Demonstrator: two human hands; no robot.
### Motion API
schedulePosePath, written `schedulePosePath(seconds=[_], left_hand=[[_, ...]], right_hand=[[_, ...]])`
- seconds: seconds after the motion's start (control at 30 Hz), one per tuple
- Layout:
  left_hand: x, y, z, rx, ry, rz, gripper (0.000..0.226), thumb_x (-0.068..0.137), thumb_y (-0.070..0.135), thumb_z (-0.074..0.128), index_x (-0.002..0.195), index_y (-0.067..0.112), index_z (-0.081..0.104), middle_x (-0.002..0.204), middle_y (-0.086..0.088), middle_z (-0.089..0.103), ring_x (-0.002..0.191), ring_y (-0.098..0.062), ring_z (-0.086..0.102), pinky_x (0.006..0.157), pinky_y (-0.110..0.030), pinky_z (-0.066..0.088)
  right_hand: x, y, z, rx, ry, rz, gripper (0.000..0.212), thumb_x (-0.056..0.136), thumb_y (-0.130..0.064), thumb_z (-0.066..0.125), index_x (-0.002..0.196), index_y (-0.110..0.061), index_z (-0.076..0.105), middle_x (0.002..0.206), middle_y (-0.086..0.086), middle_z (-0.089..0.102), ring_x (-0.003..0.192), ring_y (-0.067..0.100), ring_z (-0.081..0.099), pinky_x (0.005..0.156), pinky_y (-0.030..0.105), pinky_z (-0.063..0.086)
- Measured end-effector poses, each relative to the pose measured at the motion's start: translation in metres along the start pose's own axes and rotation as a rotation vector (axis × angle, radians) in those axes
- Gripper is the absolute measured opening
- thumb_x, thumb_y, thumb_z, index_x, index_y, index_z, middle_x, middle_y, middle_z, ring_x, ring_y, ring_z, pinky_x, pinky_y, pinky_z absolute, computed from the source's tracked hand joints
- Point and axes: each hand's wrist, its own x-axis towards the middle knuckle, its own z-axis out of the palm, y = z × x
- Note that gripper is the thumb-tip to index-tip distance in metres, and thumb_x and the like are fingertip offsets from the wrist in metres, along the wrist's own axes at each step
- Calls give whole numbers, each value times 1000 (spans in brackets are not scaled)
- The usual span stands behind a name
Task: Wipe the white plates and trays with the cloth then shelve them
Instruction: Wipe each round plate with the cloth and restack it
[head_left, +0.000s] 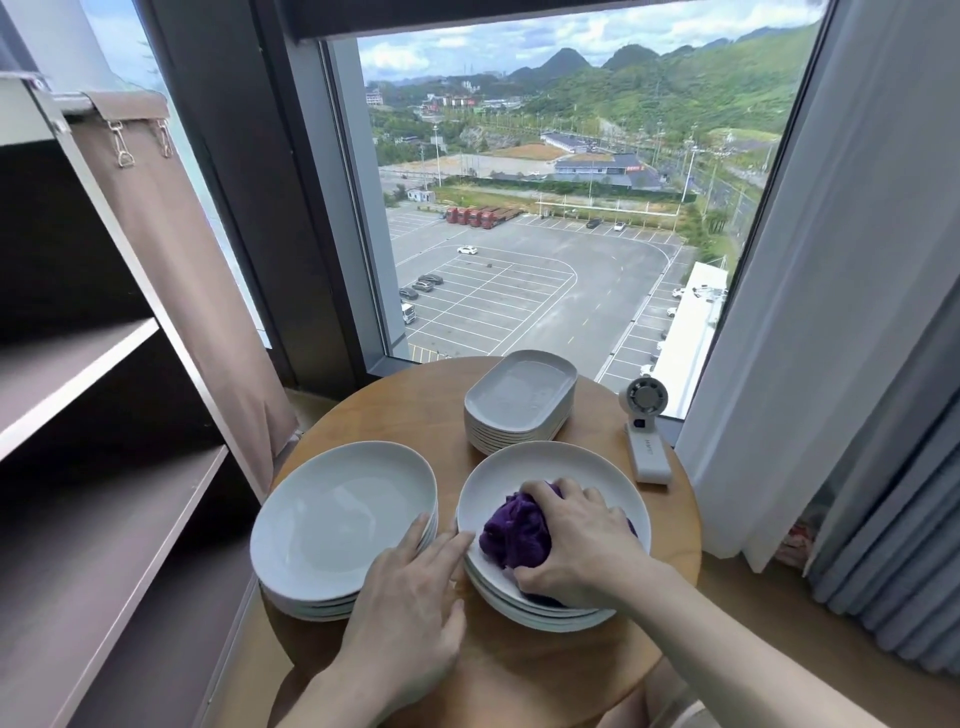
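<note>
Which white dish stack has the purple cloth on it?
The right stack of round white plates; the right hand grips the purple cloth in its top plate.

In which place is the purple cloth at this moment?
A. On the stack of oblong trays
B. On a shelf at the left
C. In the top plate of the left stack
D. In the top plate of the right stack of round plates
D: the right hand grips the purple cloth and holds it down inside the top plate of the right stack.
</note>
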Motion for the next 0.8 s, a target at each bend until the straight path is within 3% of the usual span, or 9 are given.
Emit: schedulePosePath(seconds=[0.17, 0.37, 0.53, 0.67, 0.8], left_hand=[[0, 1, -2, -22, 0, -7, 69, 91, 39, 48, 156, 41, 26, 161, 28, 25, 156, -7, 3, 119, -27, 19], [2, 0, -2, 1, -4, -16, 66, 92, 38, 44, 154, 43, 23, 162, 28, 21, 156, -6, 1, 119, -28, 19], [3, 5, -3, 6, 17, -30, 61, 96, 50, 42, 154, 43, 26, 164, 23, 21, 156, -7, 0, 121, -30, 17], [3, 8, -5, 54, -1, -42, 63, 97, 63, 37, 155, 42, 22, 170, 13, 5, 156, -9, -5, 124, -34, 10], [9, 11, -4, 129, -61, -4, 71, 91, 74, 34, 152, 39, 25, 169, 6, -14, 154, -14, -22, 126, -41, -3]], right_hand=[[-2, 5, 1, -15, 60, 30, 80, 71, -64, 66, 140, -41, 32, 136, -4, 41, 124, 25, 40, 103, 45, 36], [-3, 17, -5, -206, 128, 70, 86, 63, -56, 69, 139, -37, 33, 138, -1, 38, 128, 29, 40, 97, 45, 35], [-14, 33, -6, -190, 149, 62, 87, 61, -61, 63, 139, -41, 32, 137, -3, 40, 125, 28, 42, 99, 47, 35], [-22, 32, -7, -65, 164, 30, 87, 58, -68, 58, 138, -48, 31, 132, -12, 39, 124, 21, 42, 102, 42, 34], [-33, 32, -5, 52, 206, -35, 84, 56, -70, 57, 134, -50, 33, 123, -21, 40, 118, 15, 45, 98, 40, 38]])
